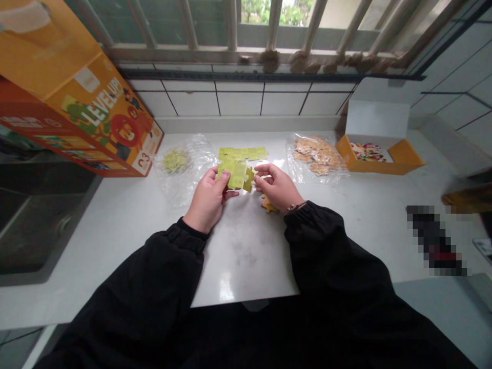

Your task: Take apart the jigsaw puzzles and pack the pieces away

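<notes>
My left hand [210,197] grips a joined section of green jigsaw puzzle [231,173], thumb on top and fingers underneath, raised a little off the counter. My right hand [277,187] pinches a darker green puzzle piece [249,179] at the section's right edge; whether the two are locked together I cannot tell. Just behind lies a strip of joined green pieces [249,153]. Partly under my right hand sits an orange-brown puzzle piece [269,204].
A clear bag with green pieces [176,160] lies left, a bag of orange pieces [315,154] right. A tall orange puzzle box [103,113] stands beside the sink [42,225]. An opened yellow box [403,156] sits at back right. A blurred dark object [436,241] lies right.
</notes>
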A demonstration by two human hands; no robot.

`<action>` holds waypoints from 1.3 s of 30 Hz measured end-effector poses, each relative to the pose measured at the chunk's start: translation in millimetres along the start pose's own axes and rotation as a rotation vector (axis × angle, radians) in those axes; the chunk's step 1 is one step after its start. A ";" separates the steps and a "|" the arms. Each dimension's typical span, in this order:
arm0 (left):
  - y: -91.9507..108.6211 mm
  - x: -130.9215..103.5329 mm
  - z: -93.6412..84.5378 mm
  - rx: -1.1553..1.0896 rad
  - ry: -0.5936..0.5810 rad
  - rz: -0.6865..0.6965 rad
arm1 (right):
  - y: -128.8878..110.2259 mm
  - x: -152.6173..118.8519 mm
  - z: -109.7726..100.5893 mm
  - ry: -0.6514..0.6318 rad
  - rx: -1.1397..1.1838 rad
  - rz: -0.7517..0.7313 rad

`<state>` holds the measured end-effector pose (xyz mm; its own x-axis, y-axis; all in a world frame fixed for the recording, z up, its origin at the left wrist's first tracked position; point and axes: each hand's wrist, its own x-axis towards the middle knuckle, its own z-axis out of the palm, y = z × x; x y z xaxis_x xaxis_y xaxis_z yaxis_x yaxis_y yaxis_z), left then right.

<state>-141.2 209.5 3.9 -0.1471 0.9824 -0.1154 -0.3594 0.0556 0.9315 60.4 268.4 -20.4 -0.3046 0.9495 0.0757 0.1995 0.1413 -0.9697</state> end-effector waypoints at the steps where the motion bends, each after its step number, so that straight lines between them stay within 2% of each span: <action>1: 0.7 -0.5 0.3 -0.023 -0.022 -0.020 | 0.7 0.8 0.5 -0.022 0.057 0.038; 4: 2.1 -2.2 1.8 -0.070 -0.090 -0.070 | -1.7 -0.1 1.7 -0.066 0.157 0.087; 8: 2.3 -3.6 2.9 -0.085 -0.116 -0.070 | -9.0 -5.7 2.3 -0.102 -0.072 -0.040; 13: -2.8 0.1 0.2 -0.028 0.010 -0.028 | -9.3 -10.1 7.4 -0.104 -0.332 -0.256; 17: -8.5 4.8 -0.4 0.038 0.087 0.112 | -4.3 -9.5 11.1 -0.073 -0.519 -0.396; 20: -8.8 5.3 1.3 0.063 0.098 0.143 | -2.9 -8.5 11.0 -0.087 -0.565 -0.402; 28: -3.5 3.8 1.1 0.023 0.124 0.024 | -10.4 -7.7 9.1 -0.180 -0.688 -0.371; 31: -2.8 3.4 0.6 0.004 0.116 -0.010 | -12.8 -7.4 7.9 -0.217 -0.741 -0.416; 35: -2.1 2.5 0.5 -0.003 0.123 -0.048 | -11.6 -6.3 6.1 -0.181 -0.756 -0.495; 39: -2.8 2.8 -0.7 -0.005 0.113 -0.065 | -5.5 -4.3 5.4 -0.185 -0.745 -0.473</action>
<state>-141.3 212.0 0.8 -0.2263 0.9503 -0.2138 -0.3759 0.1172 0.9192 55.5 262.0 -16.6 -0.6404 0.6947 0.3277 0.5476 0.7121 -0.4393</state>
